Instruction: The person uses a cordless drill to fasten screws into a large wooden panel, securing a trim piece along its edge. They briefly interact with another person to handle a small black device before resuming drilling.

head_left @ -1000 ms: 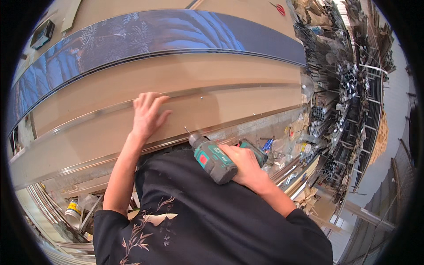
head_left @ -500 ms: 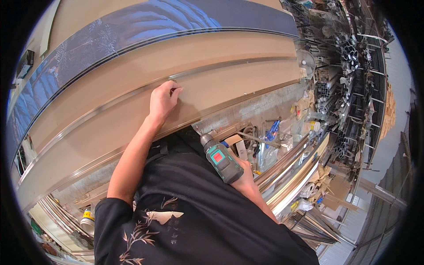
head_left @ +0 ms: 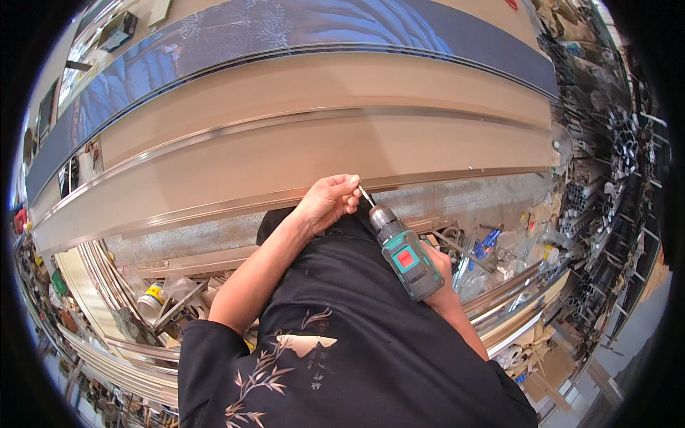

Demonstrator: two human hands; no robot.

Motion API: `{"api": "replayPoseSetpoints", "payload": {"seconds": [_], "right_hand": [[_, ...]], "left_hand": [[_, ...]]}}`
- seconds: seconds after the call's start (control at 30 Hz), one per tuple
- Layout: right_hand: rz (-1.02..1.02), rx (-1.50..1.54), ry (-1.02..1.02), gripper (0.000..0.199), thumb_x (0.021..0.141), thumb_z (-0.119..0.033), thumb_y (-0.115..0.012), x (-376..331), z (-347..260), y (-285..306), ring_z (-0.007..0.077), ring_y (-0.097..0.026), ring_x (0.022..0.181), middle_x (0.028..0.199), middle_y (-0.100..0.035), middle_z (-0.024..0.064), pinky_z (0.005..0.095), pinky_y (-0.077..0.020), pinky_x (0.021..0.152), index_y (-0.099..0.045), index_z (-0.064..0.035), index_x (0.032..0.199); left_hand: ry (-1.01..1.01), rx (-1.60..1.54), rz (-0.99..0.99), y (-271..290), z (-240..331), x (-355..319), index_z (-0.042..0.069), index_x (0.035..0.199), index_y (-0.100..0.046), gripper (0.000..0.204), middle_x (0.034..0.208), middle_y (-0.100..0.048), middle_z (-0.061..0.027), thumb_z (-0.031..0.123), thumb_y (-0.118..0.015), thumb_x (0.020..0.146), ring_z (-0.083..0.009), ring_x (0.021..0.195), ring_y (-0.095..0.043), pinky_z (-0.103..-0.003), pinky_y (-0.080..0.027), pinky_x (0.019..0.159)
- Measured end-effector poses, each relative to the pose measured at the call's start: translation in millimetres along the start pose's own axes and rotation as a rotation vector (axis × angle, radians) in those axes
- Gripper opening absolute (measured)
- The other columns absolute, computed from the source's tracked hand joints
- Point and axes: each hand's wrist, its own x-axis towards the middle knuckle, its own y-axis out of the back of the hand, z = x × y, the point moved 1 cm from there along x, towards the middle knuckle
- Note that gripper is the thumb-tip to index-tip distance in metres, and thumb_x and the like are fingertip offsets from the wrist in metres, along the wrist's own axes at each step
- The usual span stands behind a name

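My right hand is wrapped round the handle of a dark green and black cordless drill with a red square on its side. From its chuck a thin bit points up and left. At the bit's tip, the thumb and fingers of my left hand are pinched together; whatever small piece is between them is too small to make out. Both hands are at the near edge of a long beige panel, which has a metal strip running along it.
A dark blue panel with a painted pattern lies along the far side. Long profiles are stacked at the right, below a blue tool and plastic wrap. A white and yellow tub stands at lower left. Metal tubes crowd the far right.
My left hand has come off the panel's metal strip, toward me, and now meets the drill bit's tip. The drill stays in my right hand. The view has shifted left.
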Motion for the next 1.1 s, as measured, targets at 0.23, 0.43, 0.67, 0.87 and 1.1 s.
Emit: {"api": "replayPoseSetpoints", "payload": {"seconds": [0.23, 0.43, 0.67, 0.87, 1.1], "right_hand": [[-0.028, -0.025, -0.01, 0.042, 0.076, -0.003, -0.079, -5, 5, -4, 0.0376, -0.073, 0.087, 0.099, -0.074, 0.0203, 0.0402, -0.0576, 0.078, -0.067, 0.0064, 0.115], [-0.034, 0.022, -0.082, 0.04, 0.076, -0.004, -0.08, 4, -6, -14, 0.0364, -0.074, 0.087, 0.1, -0.074, 0.0199, 0.0394, -0.0576, 0.078, -0.069, 0.0044, 0.114], [-0.074, -0.035, -0.031, 0.04, 0.078, -0.003, -0.078, 25, -13, -25, 0.0357, -0.073, 0.085, 0.099, -0.075, 0.0181, 0.0393, -0.0574, 0.075, -0.069, 0.0018, 0.116], [-0.173, -0.105, -0.039, 0.041, 0.077, -0.005, -0.079, 38, -12, -31, 0.0359, -0.074, 0.085, 0.097, -0.075, 0.0181, 0.0399, -0.0581, 0.076, -0.069, -0.0003, 0.117], [-0.24, -0.214, -0.088, 0.046, 0.075, -0.007, -0.08, 48, -26, -29, 0.0358, -0.074, 0.089, 0.099, -0.075, 0.0191, 0.0416, -0.0595, 0.077, -0.069, -0.0011, 0.118]], "left_hand": [[-0.089, 0.037, -0.006, 4, -7, -13, 0.006, 0.102, -0.065, 0.017, 0.085, -0.069, -0.0039, 0.023, -0.065, 0.105, -0.0132, 0.068, -0.065, -0.025, -0.053, 0.063], [-0.202, 0.599, 0.379, -9, 12, -49, 0.0, 0.11, -0.07, 0.025, 0.068, -0.066, -0.0013, 0.022, -0.074, 0.099, -0.0076, 0.058, -0.06, -0.024, -0.048, 0.052], [-0.91, 1.969, 0.547, 35, 39, -61, 0.005, 0.149, -0.05, 0.102, 0.157, -0.047, -0.0155, 0.049, -0.09, 0.067, -0.0303, 0.148, -0.042, -0.044, -0.034, 0.119], [-0.858, 2.059, 0.449, 51, 40, -51, -0.004, 0.154, -0.043, 0.107, 0.166, -0.035, -0.0207, 0.051, -0.086, 0.072, -0.0346, 0.156, -0.029, -0.048, -0.026, 0.128], [-0.854, 2.022, 0.462, 47, 35, -50, -0.004, 0.153, -0.044, 0.106, 0.165, -0.036, -0.02, 0.049, -0.087, 0.071, -0.034, 0.156, -0.03, -0.048, -0.026, 0.128]]}}
